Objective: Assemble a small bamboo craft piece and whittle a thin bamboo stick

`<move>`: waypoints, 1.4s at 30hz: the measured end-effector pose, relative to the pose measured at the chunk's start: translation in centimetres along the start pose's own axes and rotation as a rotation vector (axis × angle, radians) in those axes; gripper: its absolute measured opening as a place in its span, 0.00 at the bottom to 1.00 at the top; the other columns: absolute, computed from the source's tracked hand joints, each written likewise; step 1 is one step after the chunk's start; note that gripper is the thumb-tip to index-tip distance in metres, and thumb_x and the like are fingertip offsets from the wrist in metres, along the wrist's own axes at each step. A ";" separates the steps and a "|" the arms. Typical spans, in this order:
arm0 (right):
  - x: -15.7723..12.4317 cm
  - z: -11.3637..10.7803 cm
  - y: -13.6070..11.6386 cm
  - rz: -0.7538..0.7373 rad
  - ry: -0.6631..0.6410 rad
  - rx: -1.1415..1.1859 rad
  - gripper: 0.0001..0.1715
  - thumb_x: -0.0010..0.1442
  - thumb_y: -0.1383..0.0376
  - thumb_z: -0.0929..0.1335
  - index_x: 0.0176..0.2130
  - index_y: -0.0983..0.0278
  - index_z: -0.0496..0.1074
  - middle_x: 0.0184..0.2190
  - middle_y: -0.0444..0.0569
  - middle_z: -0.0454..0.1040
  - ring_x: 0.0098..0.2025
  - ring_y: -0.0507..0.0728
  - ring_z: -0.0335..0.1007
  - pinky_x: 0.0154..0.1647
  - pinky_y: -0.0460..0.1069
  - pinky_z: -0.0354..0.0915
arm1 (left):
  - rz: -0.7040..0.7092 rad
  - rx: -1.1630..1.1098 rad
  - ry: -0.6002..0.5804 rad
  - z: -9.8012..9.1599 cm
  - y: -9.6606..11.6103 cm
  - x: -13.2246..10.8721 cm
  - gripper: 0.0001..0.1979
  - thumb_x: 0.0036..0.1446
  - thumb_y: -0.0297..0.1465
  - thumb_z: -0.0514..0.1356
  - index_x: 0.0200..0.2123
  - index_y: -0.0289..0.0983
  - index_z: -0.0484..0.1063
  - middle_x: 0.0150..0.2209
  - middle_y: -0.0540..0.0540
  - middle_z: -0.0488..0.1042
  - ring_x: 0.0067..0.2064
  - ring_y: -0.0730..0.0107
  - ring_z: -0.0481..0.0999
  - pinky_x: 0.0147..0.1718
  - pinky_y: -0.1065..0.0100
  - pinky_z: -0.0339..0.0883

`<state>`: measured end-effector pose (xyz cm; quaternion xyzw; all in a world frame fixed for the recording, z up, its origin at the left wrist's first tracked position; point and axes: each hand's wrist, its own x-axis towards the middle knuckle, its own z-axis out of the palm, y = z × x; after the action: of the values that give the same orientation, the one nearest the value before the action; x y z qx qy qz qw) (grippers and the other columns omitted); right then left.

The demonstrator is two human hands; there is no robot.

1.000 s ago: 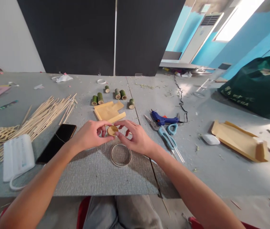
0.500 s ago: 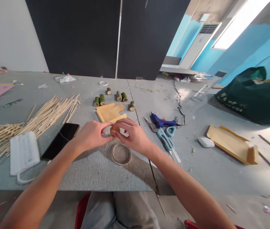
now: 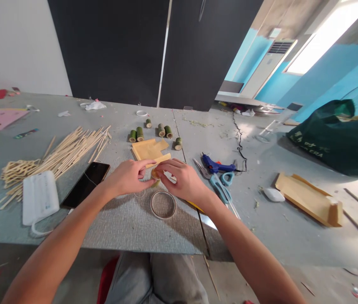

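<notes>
Both of my hands meet over the grey table. My left hand and my right hand pinch a small tan bamboo piece between their fingertips, which mostly cover it. A thin round ring lies flat on the table just below my hands. Tan bamboo sheets lie just beyond my fingers.
Several short green bamboo tubes stand farther back. A pile of bamboo sticks, a black phone and a white mask lie left. A blue glue gun, scissors, a white case, more tan sheets and a green bag are right.
My hands stay together on the small bamboo piece and have closed more over it. The camera has tilted and shifted slightly.
</notes>
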<state>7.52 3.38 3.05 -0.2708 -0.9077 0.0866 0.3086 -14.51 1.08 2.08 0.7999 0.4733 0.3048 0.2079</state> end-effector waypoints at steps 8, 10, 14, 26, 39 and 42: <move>-0.2 0.1 0.0 0.007 0.007 -0.038 0.09 0.66 0.70 0.66 0.43 0.61 0.76 0.42 0.51 0.82 0.46 0.58 0.77 0.49 0.54 0.72 | 0.010 -0.309 0.018 0.2 -0.3 0.4 0.26 0.58 0.27 0.54 0.60 0.35 0.71 0.23 0.55 0.65 0.25 0.70 0.62 0.29 0.68 0.55; -0.2 0.3 0.0 0.019 0.017 -0.052 0.07 0.67 0.69 0.67 0.43 0.61 0.76 0.42 0.51 0.82 0.46 0.58 0.77 0.49 0.54 0.72 | -0.015 -0.349 0.022 0.2 -0.4 0.5 0.25 0.60 0.28 0.52 0.59 0.36 0.71 0.22 0.55 0.64 0.25 0.69 0.62 0.30 0.68 0.55; 0.0 0.6 -0.1 0.048 0.031 -0.075 0.05 0.68 0.66 0.68 0.41 0.62 0.76 0.41 0.50 0.82 0.45 0.58 0.77 0.46 0.52 0.71 | -0.006 -0.385 0.038 0.3 -0.3 0.7 0.25 0.59 0.28 0.51 0.60 0.35 0.71 0.22 0.55 0.62 0.25 0.68 0.61 0.30 0.67 0.54; 0.1 1.4 0.7 0.199 0.133 0.202 0.06 0.65 0.68 0.69 0.38 0.62 0.79 0.41 0.51 0.82 0.38 0.54 0.77 0.38 0.49 0.71 | 0.121 -0.056 0.117 0.4 0.0 1.1 0.27 0.59 0.25 0.50 0.61 0.36 0.69 0.44 0.41 0.78 0.46 0.58 0.75 0.48 0.59 0.66; -0.6 3.3 1.1 0.446 0.227 0.591 0.13 0.60 0.54 0.73 0.35 0.61 0.81 0.39 0.51 0.82 0.40 0.56 0.75 0.33 0.47 0.68 | -0.262 0.360 0.200 -0.2 4.5 -2.8 0.12 0.63 0.34 0.56 0.36 0.39 0.80 0.30 0.46 0.81 0.29 0.64 0.74 0.29 0.66 0.55; -0.6 3.4 1.2 0.507 0.206 0.642 0.16 0.60 0.52 0.72 0.37 0.62 0.81 0.37 0.50 0.81 0.37 0.54 0.74 0.30 0.46 0.66 | -0.380 0.196 0.121 0.0 3.1 -2.0 0.15 0.63 0.35 0.54 0.40 0.39 0.81 0.30 0.46 0.79 0.26 0.68 0.70 0.28 0.66 0.55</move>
<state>6.37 4.08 -0.37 -0.3828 -0.7037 0.4109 0.4353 -13.32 -2.13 3.45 0.6930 0.6544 0.2601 0.1542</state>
